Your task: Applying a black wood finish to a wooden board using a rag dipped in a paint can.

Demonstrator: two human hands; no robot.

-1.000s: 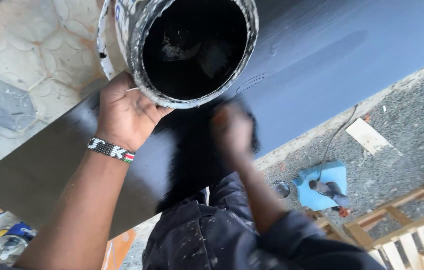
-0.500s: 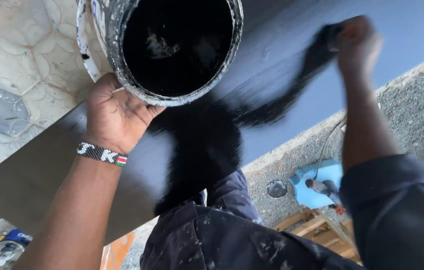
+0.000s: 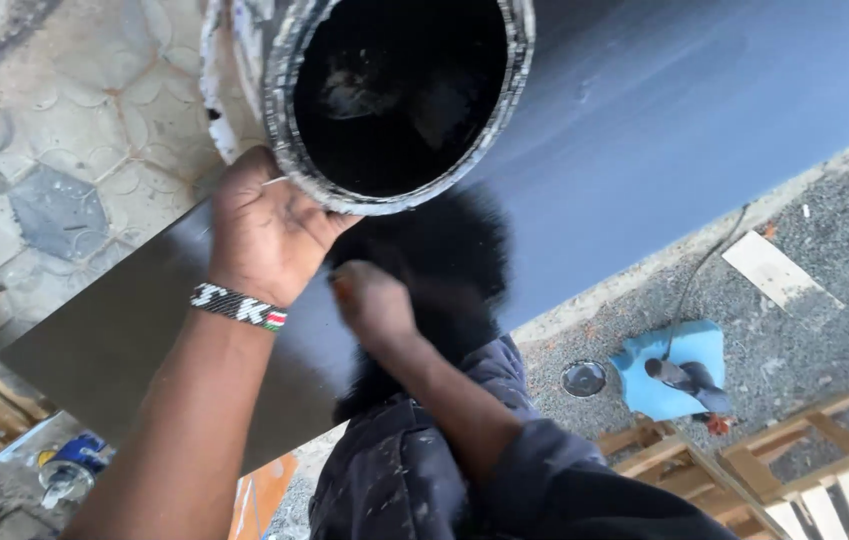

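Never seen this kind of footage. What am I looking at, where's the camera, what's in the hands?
One view, from a camera on a person's head, looking down at their own two bare hands. No robot. The left hand, with a beaded wristband, grips the rim of a paint can full of black liquid, resting on a long dark board. The right hand is blurred against a black wet patch on the board; what it holds cannot be made out. Beside the board, on gravel, lie a blue pad and wooden frames.

The paint tin [image 3: 399, 95] crowds the board [image 3: 664, 150]; rightward seems free.
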